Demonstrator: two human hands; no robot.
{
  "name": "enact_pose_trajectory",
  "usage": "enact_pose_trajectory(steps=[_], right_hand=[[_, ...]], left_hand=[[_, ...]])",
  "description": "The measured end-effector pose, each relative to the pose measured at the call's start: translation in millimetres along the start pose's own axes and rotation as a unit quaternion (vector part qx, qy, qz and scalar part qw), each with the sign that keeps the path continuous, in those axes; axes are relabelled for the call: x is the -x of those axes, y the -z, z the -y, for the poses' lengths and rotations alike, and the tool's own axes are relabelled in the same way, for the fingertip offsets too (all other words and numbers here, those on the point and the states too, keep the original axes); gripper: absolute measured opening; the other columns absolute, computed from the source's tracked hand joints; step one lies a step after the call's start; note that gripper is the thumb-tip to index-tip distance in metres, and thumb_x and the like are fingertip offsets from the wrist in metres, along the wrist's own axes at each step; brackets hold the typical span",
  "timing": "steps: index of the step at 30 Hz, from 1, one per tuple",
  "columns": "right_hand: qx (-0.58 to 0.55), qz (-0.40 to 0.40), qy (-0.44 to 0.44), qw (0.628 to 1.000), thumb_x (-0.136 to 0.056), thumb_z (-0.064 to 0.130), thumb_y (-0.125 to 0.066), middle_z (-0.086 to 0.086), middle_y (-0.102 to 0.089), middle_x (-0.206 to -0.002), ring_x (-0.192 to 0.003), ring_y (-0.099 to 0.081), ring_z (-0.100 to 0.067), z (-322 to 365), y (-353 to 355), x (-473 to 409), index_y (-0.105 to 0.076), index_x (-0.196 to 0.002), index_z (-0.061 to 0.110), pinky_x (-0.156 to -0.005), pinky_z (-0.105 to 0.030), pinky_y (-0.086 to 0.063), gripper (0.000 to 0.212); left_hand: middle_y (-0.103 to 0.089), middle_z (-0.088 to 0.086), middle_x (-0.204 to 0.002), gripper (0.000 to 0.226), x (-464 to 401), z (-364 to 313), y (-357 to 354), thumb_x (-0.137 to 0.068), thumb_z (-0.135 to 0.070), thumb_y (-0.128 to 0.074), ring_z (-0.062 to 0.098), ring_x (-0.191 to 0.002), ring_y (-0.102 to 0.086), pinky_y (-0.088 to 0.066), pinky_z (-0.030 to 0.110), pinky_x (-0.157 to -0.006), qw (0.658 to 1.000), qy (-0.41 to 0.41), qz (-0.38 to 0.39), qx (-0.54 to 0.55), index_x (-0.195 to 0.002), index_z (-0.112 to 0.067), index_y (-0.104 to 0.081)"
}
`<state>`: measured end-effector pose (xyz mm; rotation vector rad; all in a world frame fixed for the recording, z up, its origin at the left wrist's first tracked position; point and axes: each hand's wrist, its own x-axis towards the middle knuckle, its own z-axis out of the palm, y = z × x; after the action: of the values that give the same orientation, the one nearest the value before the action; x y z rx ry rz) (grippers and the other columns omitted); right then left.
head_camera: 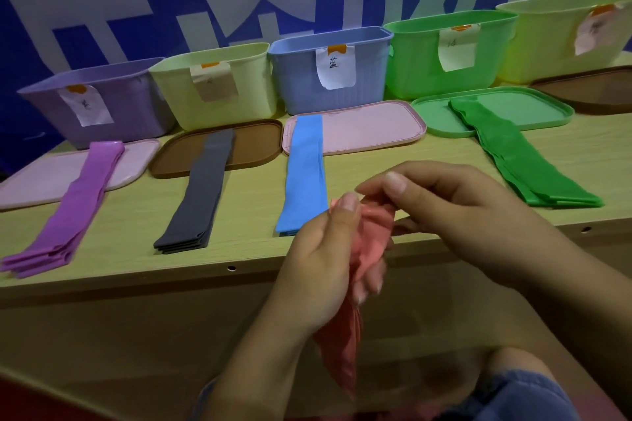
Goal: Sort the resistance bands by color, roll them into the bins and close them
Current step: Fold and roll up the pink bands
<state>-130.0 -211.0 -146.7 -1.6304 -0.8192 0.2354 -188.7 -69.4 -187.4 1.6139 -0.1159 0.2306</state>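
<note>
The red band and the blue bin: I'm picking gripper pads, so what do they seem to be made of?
The red band, held by the left hand and right hand, looks like thin, soft rubber or latex with a matte finish: it crumples and hangs limp. The blue bin looks like rigid moulded plastic, with a slight sheen and ribbed walls.

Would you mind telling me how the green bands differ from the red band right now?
The green bands lie flat in a stack on the table, far end on the green lid; the red band is crumpled and off the table, held by the left hand and right hand. Neither is in a bin.
</note>
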Motion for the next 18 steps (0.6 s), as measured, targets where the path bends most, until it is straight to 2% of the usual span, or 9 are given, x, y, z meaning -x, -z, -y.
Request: enact_pose_trajectory(steps=[2,5,7,9,11,13,15,16,18], right_hand=[[0.056,0.019,-0.003,0.998,-0.087,0.042,-0.056,-0.001,-0.074,-0.089,-0.086,-0.069,-0.012,-2.0,1.4,-2.0,-0.073,-0.095,0.02,-0.079,-0.029,-0.056,0.029],[0.144,0.055,-0.003,0.988,-0.087,0.044,-0.057,0.003,-0.074,-0.085,-0.085,-0.068,-0.014,-1.8,4.5,-2.4,-0.075,-0.094,0.02,-0.083,-0.04,-0.052,0.03],[0.181,0.045,0.018,0.982,-0.081,0.045,-0.057,0.012,-0.073,-0.083,-0.08,-0.067,-0.003,-0.3,5.3,-1.4,-0.075,-0.096,0.026,-0.075,-0.03,-0.052,0.031],[0.216,0.028,0.055,0.974,-0.082,0.047,-0.061,0.018,-0.071,-0.077,-0.074,-0.064,0.005,0.4,3.7,-0.1,-0.075,-0.096,0.029,-0.064,-0.014,-0.047,0.026],[0.239,0.012,0.088,0.967,-0.082,0.043,-0.062,0.02,-0.068,-0.074,-0.07,-0.062,0.007,-0.7,2.8,1.4,-0.075,-0.096,0.029,-0.06,-0.009,-0.043,0.024],[0.261,0.001,0.119,0.958,-0.081,0.045,-0.059,0.019,-0.066,-0.074,-0.068,-0.06,0.008,-2.7,2.6,3.5,-0.075,-0.096,0.027,-0.06,-0.008,-0.042,0.028],[0.279,-0.015,0.143,0.95,-0.082,0.044,-0.053,0.016,-0.067,-0.074,-0.065,-0.058,0.009,-3.9,1.0,5.2,-0.075,-0.094,0.025,-0.059,-0.008,-0.043,0.031],[0.286,-0.03,0.155,0.945,-0.082,0.043,-0.053,0.015,-0.067,-0.075,-0.065,-0.057,0.009,-4.3,0.1,5.5,-0.075,-0.093,0.023,-0.06,-0.008,-0.043,0.031],[0.312,-0.07,0.182,0.93,-0.082,0.039,-0.054,0.011,-0.069,-0.079,-0.07,-0.058,0.004,-4.1,-1.8,5.7,-0.074,-0.091,0.019,-0.061,-0.005,-0.043,0.03]], left_hand=[[-0.054,0.004,-0.042,0.064,0.1,0.4,1.9,-0.094,-0.05,-0.028,0.017,-0.038,-0.048,-0.042,0.023,-0.047,1.0,-0.008,0.016,-0.008,-0.054,-0.011,-0.058],[-0.067,0.011,-0.057,0.054,1.1,0.6,5.9,-0.096,-0.045,-0.031,0.019,-0.048,-0.062,-0.051,0.025,-0.053,0.999,-0.003,0.05,0.011,-0.071,-0.014,-0.067],[-0.072,0.01,-0.067,0.047,1.5,3.3,9.3,-0.095,-0.04,-0.034,0.019,-0.062,-0.07,-0.054,0.023,-0.062,0.997,-0.004,0.075,0.01,-0.081,-0.014,-0.07],[-0.074,-0.003,-0.074,0.039,2.2,1.6,11.8,-0.092,-0.036,-0.039,0.008,-0.074,-0.071,-0.051,0.015,-0.068,0.998,-0.007,0.062,-0.008,-0.084,-0.016,-0.071],[-0.073,-0.013,-0.078,0.034,2.7,0.8,14.9,-0.09,-0.038,-0.044,-0.002,-0.08,-0.067,-0.048,0.01,-0.072,0.999,-0.004,0.05,-0.017,-0.082,-0.027,-0.075],[-0.074,-0.008,-0.087,0.027,2.0,1.7,15.7,-0.093,-0.046,-0.052,0.006,-0.089,-0.068,-0.051,0.02,-0.08,0.999,0.01,0.047,0.007,-0.088,-0.034,-0.076],[-0.073,0.01,-0.098,0.036,1.0,7.0,14.3,-0.082,-0.053,-0.062,0.03,-0.101,-0.067,-0.05,0.047,-0.093,0.997,0.02,0.038,0.057,-0.096,-0.023,-0.075],[-0.07,0.019,-0.103,0.045,0.3,9.4,13.1,-0.077,-0.056,-0.067,0.038,-0.104,-0.064,-0.046,0.055,-0.097,0.995,0.021,0.031,0.087,-0.099,-0.017,-0.073],[-0.067,0.025,-0.108,0.056,-1.6,9.7,10.1,-0.073,-0.054,-0.072,0.04,-0.104,-0.062,-0.048,0.054,-0.095,0.986,0.03,0.042,0.16,-0.104,-0.007,-0.07]])
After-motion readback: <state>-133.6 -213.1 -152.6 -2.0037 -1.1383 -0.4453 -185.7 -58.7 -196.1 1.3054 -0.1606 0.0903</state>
